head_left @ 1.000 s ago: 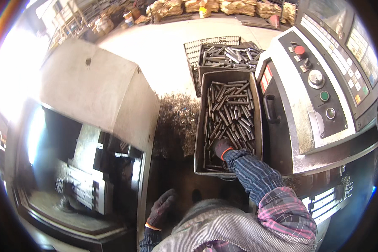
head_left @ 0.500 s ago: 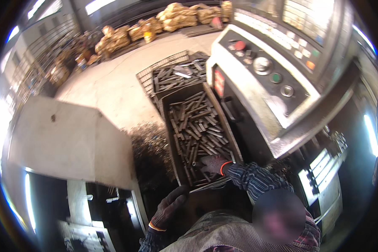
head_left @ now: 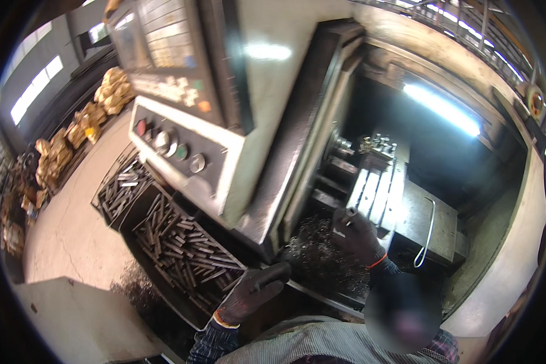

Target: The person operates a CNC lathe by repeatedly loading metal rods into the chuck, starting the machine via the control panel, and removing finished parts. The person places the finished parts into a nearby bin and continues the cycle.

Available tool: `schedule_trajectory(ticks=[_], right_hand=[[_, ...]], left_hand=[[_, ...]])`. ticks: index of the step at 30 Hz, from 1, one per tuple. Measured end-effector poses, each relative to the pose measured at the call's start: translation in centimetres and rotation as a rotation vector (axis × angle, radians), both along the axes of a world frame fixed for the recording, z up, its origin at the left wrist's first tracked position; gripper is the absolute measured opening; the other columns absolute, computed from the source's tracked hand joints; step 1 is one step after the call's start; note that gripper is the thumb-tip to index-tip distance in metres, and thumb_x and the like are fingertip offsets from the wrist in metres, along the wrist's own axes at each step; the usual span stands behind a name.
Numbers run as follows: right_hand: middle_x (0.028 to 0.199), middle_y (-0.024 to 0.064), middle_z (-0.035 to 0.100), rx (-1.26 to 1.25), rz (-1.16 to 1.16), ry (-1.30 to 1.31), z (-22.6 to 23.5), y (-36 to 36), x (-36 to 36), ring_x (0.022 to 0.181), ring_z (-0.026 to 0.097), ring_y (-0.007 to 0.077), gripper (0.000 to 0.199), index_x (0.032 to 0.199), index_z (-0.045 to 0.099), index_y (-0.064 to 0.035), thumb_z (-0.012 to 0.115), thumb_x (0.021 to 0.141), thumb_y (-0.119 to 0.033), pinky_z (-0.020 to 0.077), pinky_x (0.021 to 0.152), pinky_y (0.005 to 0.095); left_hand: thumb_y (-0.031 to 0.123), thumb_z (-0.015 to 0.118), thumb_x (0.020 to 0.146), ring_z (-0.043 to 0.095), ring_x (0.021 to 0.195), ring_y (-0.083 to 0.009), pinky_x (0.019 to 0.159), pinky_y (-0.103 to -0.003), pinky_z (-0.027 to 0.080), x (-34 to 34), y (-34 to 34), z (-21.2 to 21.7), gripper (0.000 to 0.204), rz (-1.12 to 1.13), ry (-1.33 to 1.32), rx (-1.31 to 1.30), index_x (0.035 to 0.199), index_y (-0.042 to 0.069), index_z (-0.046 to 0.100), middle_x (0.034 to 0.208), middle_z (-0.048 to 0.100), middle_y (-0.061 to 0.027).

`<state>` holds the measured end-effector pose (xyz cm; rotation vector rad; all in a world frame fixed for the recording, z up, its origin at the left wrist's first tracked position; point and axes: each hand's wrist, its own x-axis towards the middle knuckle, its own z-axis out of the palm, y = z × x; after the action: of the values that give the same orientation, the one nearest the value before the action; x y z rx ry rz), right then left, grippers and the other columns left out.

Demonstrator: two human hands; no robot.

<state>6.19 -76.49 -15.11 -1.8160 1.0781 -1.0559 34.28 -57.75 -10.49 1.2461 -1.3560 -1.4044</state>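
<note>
My right hand [head_left: 357, 238], in a dark work glove with an orange cuff, is inside the lathe's working space. It is closed on a short metal rod [head_left: 351, 212], whose bright round end shows at the fingertips; the rest is hidden by the glove. Just beyond it are the pale slide rails [head_left: 365, 189] and a tool holder [head_left: 377, 145]. My left hand [head_left: 252, 295], gloved too, hovers by the near end of a metal bin [head_left: 141, 250]. Its fingers are loosely bent, with nothing visible in them. Many metal rods [head_left: 179, 246] lie jumbled in that bin.
A control panel [head_left: 218, 142] with round knobs juts out between bin and lathe. Dark metal chips [head_left: 324, 255] cover the machine bed. A bent white hose [head_left: 429, 233] stands beside a metal cover, under a bright lamp [head_left: 441, 109]. Yellow wrapped bundles [head_left: 57, 159] line the far left.
The view has swung right toward the lathe. My right hand has left the rods in the bin and is now inside the machine with one rod. My left hand stays low in front of me.
</note>
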Motion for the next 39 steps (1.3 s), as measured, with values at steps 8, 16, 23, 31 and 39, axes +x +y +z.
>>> schedule_trajectory(ticks=[8, 16, 23, 31, 39], right_hand=[[0.100, 0.0112, 0.074, 0.121, -0.691, -0.048, -7.9, -9.6, -11.1, 0.095, 0.071, 0.0196, 0.025, 0.114, 0.067, -0.0062, 0.073, 0.096, -0.023, 0.0553, 0.086, 0.0345], [0.106, 0.0149, 0.076, -0.071, -0.689, 0.060, -8.8, -9.2, -10.9, 0.098, 0.074, 0.0283, 0.027, 0.108, 0.067, -0.0065, 0.071, 0.098, -0.031, 0.0574, 0.085, 0.0391], [0.106, 0.0142, 0.076, 0.008, -0.663, 0.130, -7.5, -8.8, -11.2, 0.097, 0.075, 0.0312, 0.034, 0.118, 0.066, -0.0085, 0.070, 0.098, -0.036, 0.0585, 0.084, 0.0420], [0.104, 0.0185, 0.072, 0.057, -0.680, 0.194, -7.5, -8.8, -10.9, 0.095, 0.070, 0.0402, 0.034, 0.123, 0.064, -0.0115, 0.068, 0.098, -0.035, 0.0551, 0.080, 0.0483], [0.107, 0.0191, 0.071, 0.029, -0.674, 0.312, -8.3, -9.6, -10.9, 0.096, 0.070, 0.0399, 0.040, 0.128, 0.063, -0.0145, 0.069, 0.096, -0.038, 0.0556, 0.081, 0.0485]], left_hand=[[0.056, 0.058, 0.099, 0.056, 0.132, -0.0333, 0.113, -0.042, 0.042, -13.2, -16.8, -0.5, 0.068, -0.245, -0.260, -0.122, 0.145, 0.006, 0.054, 0.142, 0.059, -0.0197], [0.056, 0.051, 0.096, 0.022, 0.153, -0.0396, 0.121, -0.068, 0.009, -19.9, -37.3, -4.6, 0.059, 0.086, -1.432, -0.543, 0.141, 0.018, 0.057, 0.161, 0.038, -0.0160], [0.033, 0.051, 0.099, 0.020, 0.153, -0.0479, 0.121, -0.071, 0.000, -19.4, -46.8, -7.4, 0.043, -0.096, -1.779, -0.486, 0.137, 0.018, 0.064, 0.160, 0.036, -0.0249], [0.035, 0.055, 0.098, 0.061, 0.125, -0.0374, 0.110, -0.050, 0.043, -25.5, -48.2, -7.3, 0.045, -0.660, -1.266, -0.512, 0.136, 0.012, 0.063, 0.132, 0.066, -0.0195], [0.038, 0.067, 0.096, 0.069, 0.104, -0.0303, 0.089, -0.040, 0.054, -24.3, -34.9, -3.3, 0.044, 0.042, -0.382, -0.369, 0.133, 0.014, 0.063, 0.114, 0.071, -0.0154]])
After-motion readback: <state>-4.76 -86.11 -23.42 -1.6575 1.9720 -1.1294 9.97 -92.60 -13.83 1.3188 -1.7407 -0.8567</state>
